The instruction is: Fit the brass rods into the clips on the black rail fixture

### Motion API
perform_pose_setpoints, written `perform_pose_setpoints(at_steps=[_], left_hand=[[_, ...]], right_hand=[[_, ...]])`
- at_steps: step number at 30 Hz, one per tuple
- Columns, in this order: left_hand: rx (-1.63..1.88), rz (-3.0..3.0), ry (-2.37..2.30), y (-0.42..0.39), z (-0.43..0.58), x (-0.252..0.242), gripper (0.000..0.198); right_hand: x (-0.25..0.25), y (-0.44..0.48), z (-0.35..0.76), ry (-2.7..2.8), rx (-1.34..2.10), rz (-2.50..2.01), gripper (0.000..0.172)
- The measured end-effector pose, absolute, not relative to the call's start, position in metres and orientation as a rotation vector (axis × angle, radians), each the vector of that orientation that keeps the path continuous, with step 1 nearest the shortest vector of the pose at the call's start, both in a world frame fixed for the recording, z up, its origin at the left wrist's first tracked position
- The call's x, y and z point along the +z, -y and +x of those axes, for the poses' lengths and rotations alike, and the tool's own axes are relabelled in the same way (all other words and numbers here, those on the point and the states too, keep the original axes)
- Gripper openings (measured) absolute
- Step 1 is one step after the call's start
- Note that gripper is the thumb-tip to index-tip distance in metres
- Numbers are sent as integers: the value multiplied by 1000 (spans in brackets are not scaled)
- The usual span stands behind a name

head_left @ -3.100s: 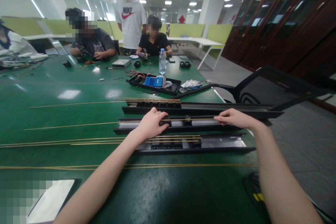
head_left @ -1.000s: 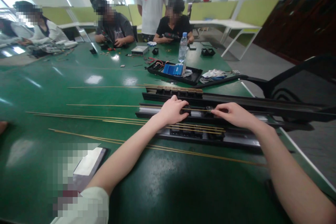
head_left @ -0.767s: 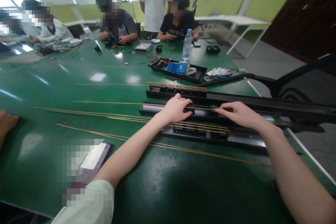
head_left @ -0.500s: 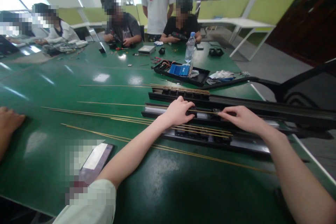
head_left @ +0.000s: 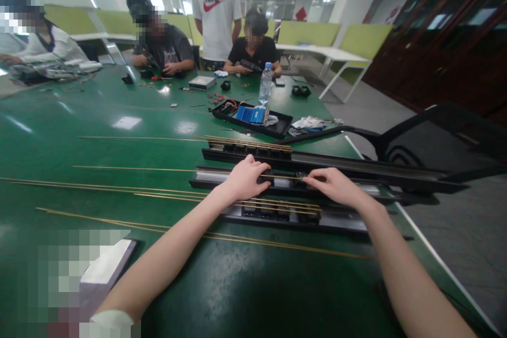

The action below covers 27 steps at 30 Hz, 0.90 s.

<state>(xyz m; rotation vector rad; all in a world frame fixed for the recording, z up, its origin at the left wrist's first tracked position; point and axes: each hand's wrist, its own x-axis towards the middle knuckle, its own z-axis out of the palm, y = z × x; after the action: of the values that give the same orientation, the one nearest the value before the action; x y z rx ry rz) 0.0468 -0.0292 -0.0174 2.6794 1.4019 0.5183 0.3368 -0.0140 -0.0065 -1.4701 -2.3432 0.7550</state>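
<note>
My left hand [head_left: 249, 178] rests over the middle black channel [head_left: 214, 177], its fingers closed round a black block [head_left: 266, 176] inside it. A thin brass-coloured rod [head_left: 138, 169] lies along this channel, passing by the left hand and reaching the right fingertips. Thumb and forefinger of my right hand [head_left: 330, 185] pinch the rod's right end, right against a small dark block [head_left: 300, 176]; the fingertips partly hide the contact. Nearer to me, another black channel [head_left: 340, 221] holds several black blocks with brass rods across them.
A third long black channel [head_left: 356, 162] lies behind. Loose rods [head_left: 253, 238] cross the table in front. Farther back are a black tray [head_left: 283, 125], gloves [head_left: 309, 125] and a water bottle [head_left: 265, 84]. A chair [head_left: 435, 140] stands at right; co-workers are across the table.
The view has swung to the right, so everything sits farther left in the picture. Both hands stay at the middle channel with nearly the same grip.
</note>
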Motion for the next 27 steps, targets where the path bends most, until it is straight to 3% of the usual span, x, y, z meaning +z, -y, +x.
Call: perform_pose_setpoints(at_steps=[27], left_hand=[[502,2679,-1409,29,47,-18,42]], right_hand=[[-2,14,344,2355,750,-1459,43]])
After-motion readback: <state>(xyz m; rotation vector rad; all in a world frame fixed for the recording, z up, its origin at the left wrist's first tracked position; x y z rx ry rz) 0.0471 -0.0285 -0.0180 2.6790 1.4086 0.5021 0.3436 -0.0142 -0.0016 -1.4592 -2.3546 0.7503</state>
